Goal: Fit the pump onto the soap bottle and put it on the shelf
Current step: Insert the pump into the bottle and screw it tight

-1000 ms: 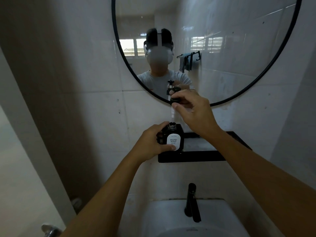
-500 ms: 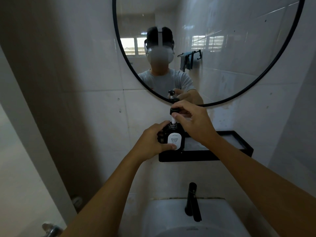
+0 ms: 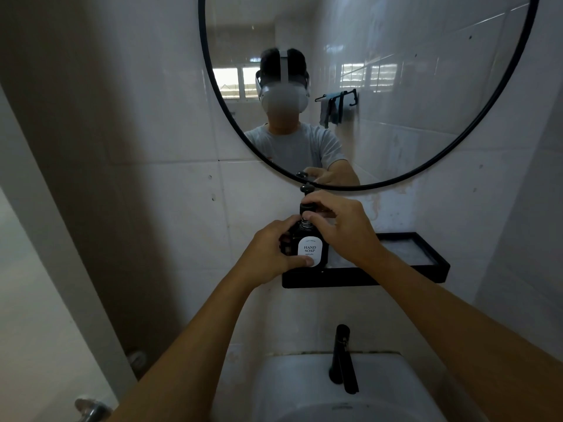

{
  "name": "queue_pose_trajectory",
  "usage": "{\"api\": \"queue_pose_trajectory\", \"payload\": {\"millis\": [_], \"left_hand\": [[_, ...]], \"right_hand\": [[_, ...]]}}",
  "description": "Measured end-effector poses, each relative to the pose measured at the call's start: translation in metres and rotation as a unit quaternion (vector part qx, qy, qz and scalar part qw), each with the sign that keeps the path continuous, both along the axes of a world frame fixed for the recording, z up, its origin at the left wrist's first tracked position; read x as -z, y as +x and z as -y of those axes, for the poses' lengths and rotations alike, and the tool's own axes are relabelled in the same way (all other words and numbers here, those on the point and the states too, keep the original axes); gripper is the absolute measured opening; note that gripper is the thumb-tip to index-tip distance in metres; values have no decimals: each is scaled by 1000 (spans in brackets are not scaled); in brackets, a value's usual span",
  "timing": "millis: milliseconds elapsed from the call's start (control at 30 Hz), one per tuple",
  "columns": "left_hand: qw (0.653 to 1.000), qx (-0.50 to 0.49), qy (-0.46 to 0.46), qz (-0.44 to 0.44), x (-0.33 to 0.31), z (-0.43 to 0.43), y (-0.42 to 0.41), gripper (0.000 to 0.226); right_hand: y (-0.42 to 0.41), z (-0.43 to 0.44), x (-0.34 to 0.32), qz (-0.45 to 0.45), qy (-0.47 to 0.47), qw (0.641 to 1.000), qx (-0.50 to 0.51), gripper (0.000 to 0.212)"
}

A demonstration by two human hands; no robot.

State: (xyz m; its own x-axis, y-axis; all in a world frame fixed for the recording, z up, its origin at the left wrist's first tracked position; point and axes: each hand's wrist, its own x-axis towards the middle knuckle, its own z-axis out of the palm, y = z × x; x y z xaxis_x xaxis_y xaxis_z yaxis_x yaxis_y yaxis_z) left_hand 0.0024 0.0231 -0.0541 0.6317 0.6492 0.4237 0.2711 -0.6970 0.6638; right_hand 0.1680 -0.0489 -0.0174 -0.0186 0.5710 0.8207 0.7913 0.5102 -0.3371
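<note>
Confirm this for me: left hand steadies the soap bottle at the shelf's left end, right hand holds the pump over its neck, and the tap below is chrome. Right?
Not quite. The tap below is black, not chrome, as the head view shows. The rest stands: the left hand steadies the soap bottle at the left end of the shelf, and the right hand holds the pump over its neck.

Your forearms are bare from the bottom edge of the frame up to the wrists, with no sleeves, watch or bands on them. Your left hand (image 3: 268, 251) and right hand (image 3: 344, 229) wear no gloves or rings. In the mirror (image 3: 426, 175) at 12 o'clock, you wear a light grey short-sleeved T-shirt and a white headset with a strap over dark hair.
</note>
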Motion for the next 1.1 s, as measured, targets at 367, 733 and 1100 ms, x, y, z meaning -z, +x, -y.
{"api": "queue_pose_trajectory", "payload": {"millis": [367,733,1100], "left_hand": [[1000,7,5,7,0,0,0,80],[1000,5,7,5,1,0,0,81],[1000,5,-1,7,2,0,0,86]], "right_hand": [[-2,12,10,-103,-64,993,-15,28],[6,1,2,-251,-248,932,-84,27],[2,-5,2,-245,-266,926,-110,28]]}}
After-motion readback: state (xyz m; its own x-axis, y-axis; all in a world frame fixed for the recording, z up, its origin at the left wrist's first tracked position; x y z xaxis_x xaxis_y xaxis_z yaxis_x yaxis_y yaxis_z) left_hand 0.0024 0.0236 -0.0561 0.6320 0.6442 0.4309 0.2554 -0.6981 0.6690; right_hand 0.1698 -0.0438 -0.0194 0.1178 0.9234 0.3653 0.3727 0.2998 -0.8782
